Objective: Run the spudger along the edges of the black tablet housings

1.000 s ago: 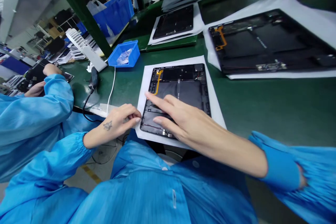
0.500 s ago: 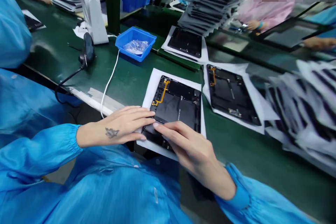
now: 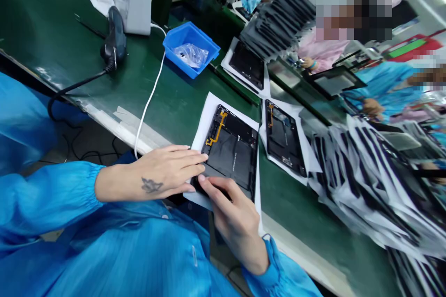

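Note:
An opened tablet housing (image 3: 232, 151) with black inner parts and an orange flex cable (image 3: 218, 131) lies on a white sheet (image 3: 202, 116) at the table edge. My left hand (image 3: 156, 172) rests flat across its near left edge, fingers stretched out. Beside those fingertips, my right hand (image 3: 233, 209) has its index fingertip down on the near left corner of the housing. The other right fingers are curled in, and whatever they may pinch is hidden.
A second tablet housing (image 3: 284, 137) lies to the right, near a leaning stack of sheeted panels (image 3: 348, 181). Beyond are a blue bin (image 3: 190, 51) with clear plastic pieces, a black corded tool (image 3: 114, 39) and a white cable (image 3: 149, 100). Co-workers sit across the table.
The view has tilted and shifted. My right hand's fingers are curled more tightly, with its index fingertip slightly lower on the housing. My left hand stays in about the same place.

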The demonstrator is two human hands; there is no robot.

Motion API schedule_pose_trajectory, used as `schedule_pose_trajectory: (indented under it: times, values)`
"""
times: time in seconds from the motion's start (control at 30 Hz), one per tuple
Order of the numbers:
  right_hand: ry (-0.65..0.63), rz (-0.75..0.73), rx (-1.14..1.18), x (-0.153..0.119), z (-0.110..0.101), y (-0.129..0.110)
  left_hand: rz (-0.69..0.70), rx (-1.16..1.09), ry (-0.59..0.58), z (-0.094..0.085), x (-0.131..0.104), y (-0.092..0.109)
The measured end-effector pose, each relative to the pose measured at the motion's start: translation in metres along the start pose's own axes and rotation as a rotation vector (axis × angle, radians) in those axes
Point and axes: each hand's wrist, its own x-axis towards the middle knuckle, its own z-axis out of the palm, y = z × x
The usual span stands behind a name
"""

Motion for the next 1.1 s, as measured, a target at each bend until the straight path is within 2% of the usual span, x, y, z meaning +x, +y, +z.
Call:
schedule_pose_trajectory:
  times: [0.23,0.5,0.67,0.8,0.9,0.97,1.03,1.1]
  values:
    - [-0.046,-0.066,-0.085,0.002,-0.004,0.000,-0.009,-0.001,0.028,0.002,0.001,0.000]
    - [-0.249,-0.400,-0.383,0.030,-0.030,-0.007,-0.003,0.034,0.077,0.006,0.002,0.003]
    - [-0.310,-0.437,-0.407,0.043,-0.034,-0.010,0.015,0.042,0.084,0.008,0.003,0.002]
    - [-0.287,-0.315,-0.274,0.036,-0.030,-0.004,0.045,0.077,0.069,0.009,0.000,-0.002]
    - [-0.217,-0.058,-0.029,0.023,-0.024,0.002,0.055,0.082,0.051,0.008,-0.002,-0.004]
    - [-0.116,0.093,0.055,0.014,-0.018,0.003,0.043,0.077,0.032,0.008,-0.003,-0.005]
    - [-0.028,0.154,0.068,0.006,-0.013,0.001,0.038,0.072,0.030,0.008,-0.004,-0.005]
    - [0.014,0.150,0.053,0.001,-0.008,-0.003,0.043,0.066,0.041,0.009,-0.004,-0.005]
